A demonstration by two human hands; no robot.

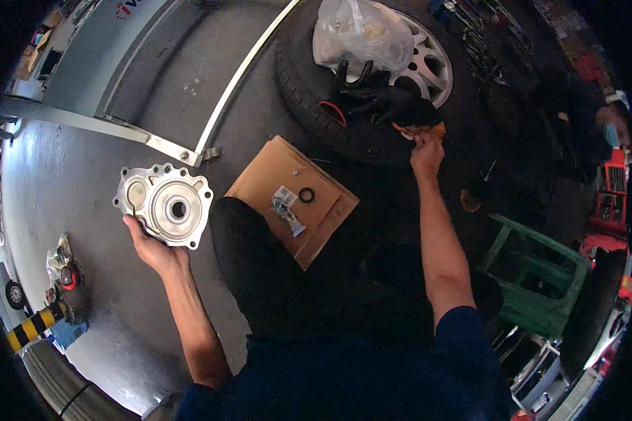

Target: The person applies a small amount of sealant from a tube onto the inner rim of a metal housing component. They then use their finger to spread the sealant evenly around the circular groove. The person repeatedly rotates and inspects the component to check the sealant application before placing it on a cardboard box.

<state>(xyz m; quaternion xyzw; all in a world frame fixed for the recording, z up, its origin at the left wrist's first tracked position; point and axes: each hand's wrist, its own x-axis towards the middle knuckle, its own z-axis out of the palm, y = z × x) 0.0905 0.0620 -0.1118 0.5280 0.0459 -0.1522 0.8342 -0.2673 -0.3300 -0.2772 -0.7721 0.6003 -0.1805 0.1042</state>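
Observation:
My left hand (156,254) grips a silver cast-metal housing cover (163,203) by its lower edge, holding it above the floor. The cover has bolt holes round its rim and a round central bore. Over on the right, my right hand (426,158) pinches an orange-brown rag (434,131) at the near edge of a tyre (305,91) lying flat. Black gloves (372,95) with red trim lie on that tyre, beside the rag. Between my arms, a flat cardboard sheet (263,172) bears a black rubber ring (306,195), a small tube (293,223) and a small metal piece (295,172).
A clear plastic bag (361,35) sits on the wheel. A pale metal frame (242,67) stretches across the upper left. At the lower right stands a green metal stool or frame (537,281). Another person (586,119) is at far right. A second tyre (70,386) lies lower left.

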